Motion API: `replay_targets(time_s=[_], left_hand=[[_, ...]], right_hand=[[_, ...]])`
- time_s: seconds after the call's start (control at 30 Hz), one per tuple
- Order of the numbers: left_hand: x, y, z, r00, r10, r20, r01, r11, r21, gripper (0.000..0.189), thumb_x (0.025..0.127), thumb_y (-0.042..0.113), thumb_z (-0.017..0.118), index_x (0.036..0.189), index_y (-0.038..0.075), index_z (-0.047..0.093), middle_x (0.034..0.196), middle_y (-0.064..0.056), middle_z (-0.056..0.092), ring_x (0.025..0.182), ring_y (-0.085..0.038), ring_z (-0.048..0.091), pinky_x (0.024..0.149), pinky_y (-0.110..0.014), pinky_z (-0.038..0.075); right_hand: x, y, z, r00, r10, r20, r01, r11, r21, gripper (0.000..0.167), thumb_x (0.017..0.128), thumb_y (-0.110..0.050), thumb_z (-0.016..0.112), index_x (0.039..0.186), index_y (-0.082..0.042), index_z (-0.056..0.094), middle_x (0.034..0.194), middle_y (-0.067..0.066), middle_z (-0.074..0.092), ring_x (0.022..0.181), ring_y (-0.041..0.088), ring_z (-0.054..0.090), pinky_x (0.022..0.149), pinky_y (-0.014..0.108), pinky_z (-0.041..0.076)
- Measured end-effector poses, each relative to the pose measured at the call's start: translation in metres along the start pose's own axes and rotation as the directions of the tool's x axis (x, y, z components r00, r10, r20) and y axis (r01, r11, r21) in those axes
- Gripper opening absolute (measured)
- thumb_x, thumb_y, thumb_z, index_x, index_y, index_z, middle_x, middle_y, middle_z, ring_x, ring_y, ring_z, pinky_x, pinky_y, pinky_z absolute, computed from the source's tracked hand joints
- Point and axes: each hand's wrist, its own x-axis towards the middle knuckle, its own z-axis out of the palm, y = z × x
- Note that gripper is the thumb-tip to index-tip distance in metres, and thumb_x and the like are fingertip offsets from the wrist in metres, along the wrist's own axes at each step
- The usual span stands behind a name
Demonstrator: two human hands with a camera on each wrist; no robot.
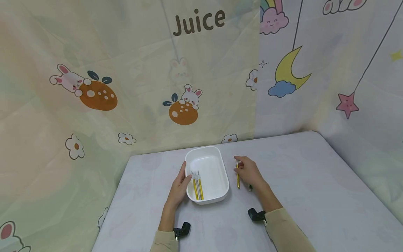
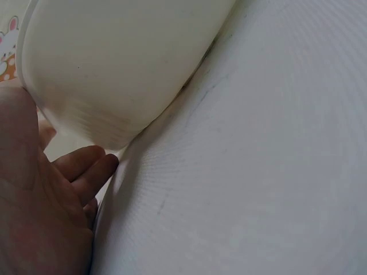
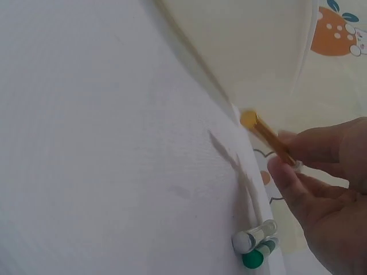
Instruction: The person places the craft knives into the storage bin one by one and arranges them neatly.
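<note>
A white plastic tray (image 1: 214,182) with rounded corners stands on the table. My left hand (image 1: 178,189) holds its left side, thumb at the rim and fingers along the outer wall. In the left wrist view, the fingertips (image 2: 106,166) lie by the tray's lower corner. Several slim yellow and silver pens (image 1: 197,189) with clear ends lie together inside. To the right of the tray, my right hand (image 1: 249,172) pinches a gold pen (image 3: 266,134) near its clear end, above the table. Below that hand lie a white-ended pen (image 3: 252,238) and a green-ended pen (image 3: 258,255), partly hidden in the head view.
The table (image 1: 315,196) has a pale cloth over it. Behind it hangs a printed curtain (image 1: 141,77) with rabbits, fruit and a moon. Each wrist wears a black camera, the left one (image 1: 182,230) and the right one (image 1: 256,215).
</note>
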Motion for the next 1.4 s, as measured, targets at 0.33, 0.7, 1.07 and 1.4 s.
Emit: replay_targets(time_s=[0.33,0.7,1.07,1.4], left_hand=[[-0.001,0.0,0.0,1.0,-0.003,0.01,0.003,1.0,-0.011,0.064,0.109,0.031,0.054,0.165,0.039,0.024,0.17,0.02,0.023,0.16,-0.009,0.02,0.131,-0.044,0.019],[0.0,-0.001,-0.001,1.0,-0.007,0.01,0.007,1.0,-0.004,0.064,0.109,0.031,0.053,0.166,0.035,0.024,0.17,0.019,0.023,0.16,-0.009,0.02,0.131,-0.043,0.019],[-0.001,0.001,-0.001,1.0,-0.009,0.008,0.009,1.0,0.01,0.064,0.109,0.032,0.053,0.166,0.035,0.024,0.17,0.019,0.023,0.16,-0.009,0.02,0.131,-0.043,0.019],[0.0,-0.001,-0.001,1.0,-0.007,0.002,0.006,1.0,0.012,0.065,0.109,0.033,0.054,0.166,0.034,0.024,0.17,0.019,0.023,0.16,-0.01,0.02,0.131,-0.044,0.019]], right_hand=[[-0.003,-0.003,-0.002,1.0,0.029,0.001,-0.029,0.995,0.097,0.056,0.094,-0.006,0.074,0.147,-0.01,0.057,0.143,0.015,0.06,0.097,0.022,0.07,0.074,0.029,0.061],[-0.004,-0.009,-0.004,1.0,-0.015,-0.022,0.019,0.985,0.169,0.06,0.093,-0.005,0.076,0.149,-0.006,0.053,0.147,0.017,0.055,0.101,0.023,0.074,0.075,0.027,0.061],[-0.005,-0.018,-0.008,0.998,-0.017,-0.058,0.031,0.968,0.249,0.064,0.095,-0.005,0.075,0.153,-0.008,0.049,0.148,0.016,0.053,0.099,0.028,0.076,0.078,0.03,0.064],[-0.004,-0.023,-0.008,0.994,-0.043,-0.103,0.077,0.933,0.351,0.067,0.095,-0.003,0.073,0.156,-0.011,0.046,0.139,0.02,0.057,0.097,0.03,0.079,0.073,0.027,0.065]])
